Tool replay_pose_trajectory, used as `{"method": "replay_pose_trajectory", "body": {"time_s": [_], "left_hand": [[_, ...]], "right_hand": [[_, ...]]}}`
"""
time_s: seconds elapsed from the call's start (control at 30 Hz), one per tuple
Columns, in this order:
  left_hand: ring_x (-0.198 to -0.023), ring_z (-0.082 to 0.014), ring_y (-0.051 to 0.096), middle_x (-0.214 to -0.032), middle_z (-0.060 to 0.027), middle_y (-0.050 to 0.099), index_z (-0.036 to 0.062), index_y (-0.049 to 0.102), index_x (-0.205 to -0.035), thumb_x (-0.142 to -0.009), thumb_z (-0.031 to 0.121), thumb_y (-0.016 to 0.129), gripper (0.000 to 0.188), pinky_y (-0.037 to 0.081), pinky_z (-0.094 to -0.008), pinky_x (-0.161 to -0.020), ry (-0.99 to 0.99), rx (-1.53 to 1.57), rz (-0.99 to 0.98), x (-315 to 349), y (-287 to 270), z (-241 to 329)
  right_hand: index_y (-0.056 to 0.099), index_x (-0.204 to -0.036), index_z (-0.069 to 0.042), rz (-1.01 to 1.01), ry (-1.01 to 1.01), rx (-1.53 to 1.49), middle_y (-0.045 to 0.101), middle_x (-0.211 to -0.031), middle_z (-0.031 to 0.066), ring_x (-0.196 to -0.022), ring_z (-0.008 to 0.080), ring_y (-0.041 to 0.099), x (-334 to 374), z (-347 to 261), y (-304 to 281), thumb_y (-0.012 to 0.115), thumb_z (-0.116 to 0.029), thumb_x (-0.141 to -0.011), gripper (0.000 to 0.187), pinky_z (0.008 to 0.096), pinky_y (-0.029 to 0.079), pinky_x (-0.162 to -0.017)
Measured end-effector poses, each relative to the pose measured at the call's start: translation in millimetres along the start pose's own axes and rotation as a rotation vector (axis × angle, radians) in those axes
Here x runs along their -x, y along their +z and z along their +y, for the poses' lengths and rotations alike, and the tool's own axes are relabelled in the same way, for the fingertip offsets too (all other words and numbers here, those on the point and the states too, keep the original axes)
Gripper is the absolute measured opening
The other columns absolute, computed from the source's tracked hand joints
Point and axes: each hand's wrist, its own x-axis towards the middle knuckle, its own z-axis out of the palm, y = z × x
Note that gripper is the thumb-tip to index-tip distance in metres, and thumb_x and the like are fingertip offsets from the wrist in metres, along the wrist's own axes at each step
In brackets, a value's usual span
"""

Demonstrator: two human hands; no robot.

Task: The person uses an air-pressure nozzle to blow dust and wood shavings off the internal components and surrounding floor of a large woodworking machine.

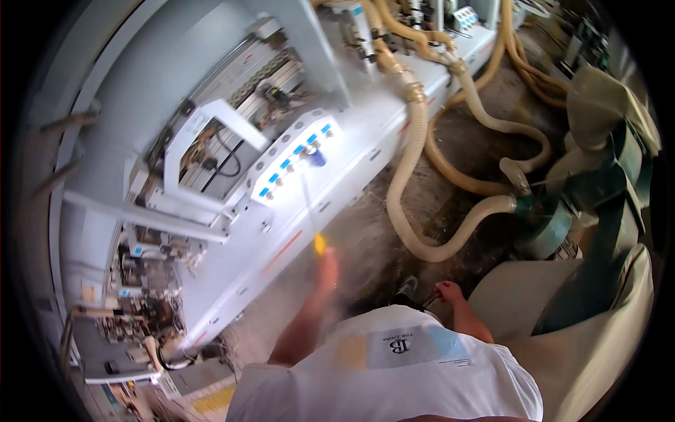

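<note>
My left hand [327,271] reaches out over the front edge of a long white machine [281,243], blurred by motion. It is closed on a yellow-handled tool [319,244] with a long thin shaft pointing toward the machine's control panel. The shaft is too smeared to name the tool's kind. Beyond it, a dark blue object [315,157] sits by the row of knobs on the slanted control panel [292,158]. My right hand [448,291] hangs at my right side, fingers curled in. What it holds, if anything, is hidden.
Ribbed cream hoses [398,204] loop over the dusty floor [450,232] on the right and run to a green dust collector [548,228] with large beige bags [605,316]. Open machine mechanisms [140,313] lie at the left. A white guard frame [176,158] stands behind the panel.
</note>
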Motion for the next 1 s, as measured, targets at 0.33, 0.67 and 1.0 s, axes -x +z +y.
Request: {"method": "replay_pose_trajectory", "body": {"time_s": [0.33, 0.67, 1.0], "left_hand": [[-0.054, -0.0069, 0.046, -0.065, 0.0025, 0.049, 0.0053, 0.062, -0.115, -0.104, 0.054, 0.038, 0.056, 0.038, -0.0242, -0.048, -0.129, 0.313, 0.083, 87.5, -111.7, -54.1], [-0.059, -0.0132, 0.052, -0.068, -0.0004, 0.055, 0.0068, 0.062, -0.116, -0.103, 0.058, 0.032, 0.06, 0.042, -0.0293, -0.054, -0.3, 1.035, -0.097, 182.8, -230.0, -271.6], [-0.053, -0.0137, 0.053, -0.064, -0.0039, 0.056, 0.0013, 0.056, -0.115, -0.1, 0.067, 0.035, 0.071, 0.039, -0.0271, -0.045, -0.199, 0.897, 0.896, 253.6, -431.9, -326.4]], "right_hand": [[0.073, -0.089, -0.006, -0.065, -0.138, 0.55, 0.074, -0.087, 0.0072, -0.075, 0.019, 0.07, -20.4, -15.3, 62.2, 0.065, -0.032, -0.09, 0.027, 0.0357, 0.055, -0.065], [0.07, -0.103, -0.004, -0.314, -0.241, 0.578, 0.07, -0.087, 0.0027, -0.073, 0.0118, 0.065, 103.0, -48.4, 274.8, 0.066, -0.029, -0.096, 0.026, 0.0301, 0.051, -0.061], [0.068, -0.111, -0.005, -0.441, -0.207, 0.946, 0.07, -0.091, 0.0036, -0.071, 0.0116, 0.064, 110.9, 15.4, 301.2, 0.064, -0.028, -0.097, 0.027, 0.0309, 0.051, -0.06]]}}
